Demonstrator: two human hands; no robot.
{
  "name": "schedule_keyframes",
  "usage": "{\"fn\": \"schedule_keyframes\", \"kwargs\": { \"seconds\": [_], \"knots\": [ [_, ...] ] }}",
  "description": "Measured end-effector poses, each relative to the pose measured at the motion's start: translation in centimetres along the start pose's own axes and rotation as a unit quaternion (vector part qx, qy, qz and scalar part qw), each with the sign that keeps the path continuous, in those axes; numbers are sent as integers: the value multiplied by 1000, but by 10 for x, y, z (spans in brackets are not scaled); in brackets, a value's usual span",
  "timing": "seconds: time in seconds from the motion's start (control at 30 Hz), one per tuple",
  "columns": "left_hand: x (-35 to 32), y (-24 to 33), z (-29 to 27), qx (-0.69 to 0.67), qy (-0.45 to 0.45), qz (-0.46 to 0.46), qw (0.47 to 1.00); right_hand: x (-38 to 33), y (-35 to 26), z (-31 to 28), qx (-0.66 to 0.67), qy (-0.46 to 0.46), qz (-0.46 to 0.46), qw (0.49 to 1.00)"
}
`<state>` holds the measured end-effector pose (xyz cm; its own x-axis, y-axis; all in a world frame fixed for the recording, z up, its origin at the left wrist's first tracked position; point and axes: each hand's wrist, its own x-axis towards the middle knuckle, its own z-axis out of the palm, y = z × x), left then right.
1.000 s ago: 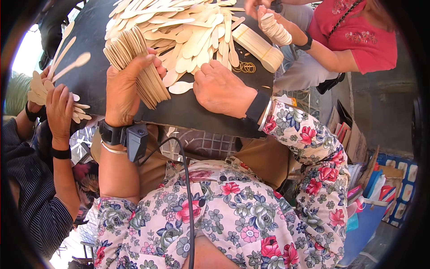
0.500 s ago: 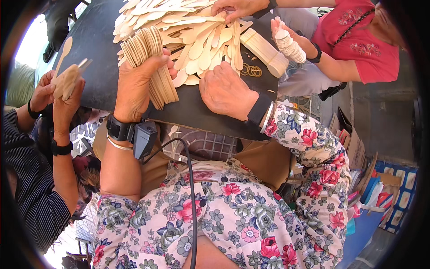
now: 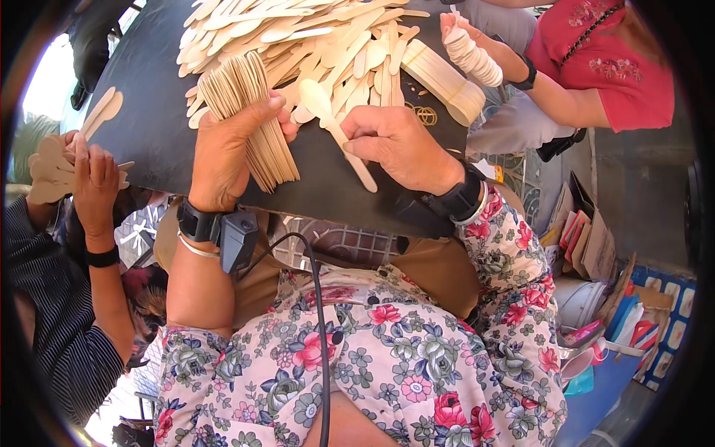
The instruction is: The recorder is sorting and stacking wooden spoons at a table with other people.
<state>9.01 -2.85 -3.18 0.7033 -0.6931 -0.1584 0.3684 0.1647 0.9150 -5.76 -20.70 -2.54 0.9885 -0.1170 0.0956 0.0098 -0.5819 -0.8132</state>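
A thick stack of wooden spoons point(image 3: 246, 97) is gripped upright in my left hand point(image 3: 223, 153), the flat pieces pressed side by side with their edges toward me. My right hand point(image 3: 402, 145) pinches a single wooden spoon point(image 3: 322, 104) by its handle between thumb and fingers. That spoon's bowl points up and left, close to the stack, with a gap between them. Beyond both hands a loose heap of wooden spoons point(image 3: 261, 30) spreads over the dark table point(image 3: 141, 119), handles pointing many ways.
A bundle of spoons point(image 3: 443, 82) lies right of the heap, beside several rubber bands point(image 3: 426, 115). A person in red at right holds a stack of spoons point(image 3: 473, 56). Another at left holds fanned spoons point(image 3: 56, 167). A cable point(image 3: 320, 320) crosses my front.
My right hand has come back from the heap's edge and turned, now with a spoon in it. My left hand stays put. The person at left has lowered and spread their spoons.
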Motion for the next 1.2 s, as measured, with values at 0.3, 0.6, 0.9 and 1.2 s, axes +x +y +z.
{"fn": "schedule_keyframes", "kwargs": {
  "seconds": [0.3,0.6,0.9,1.2],
  "knots": [
    [-6,-10,28,-49,-9,-28,998,6,-4,25,-35,149,-66,986],
    [-6,-19,29,-57,-16,-25,998,10,-15,39,-237,155,-128,950],
    [-1,-10,13,-79,26,-62,995,6,-7,-13,-241,214,-70,944],
    [3,-5,3,-85,56,-35,994,2,15,10,-397,77,-40,914]
  ]
}}
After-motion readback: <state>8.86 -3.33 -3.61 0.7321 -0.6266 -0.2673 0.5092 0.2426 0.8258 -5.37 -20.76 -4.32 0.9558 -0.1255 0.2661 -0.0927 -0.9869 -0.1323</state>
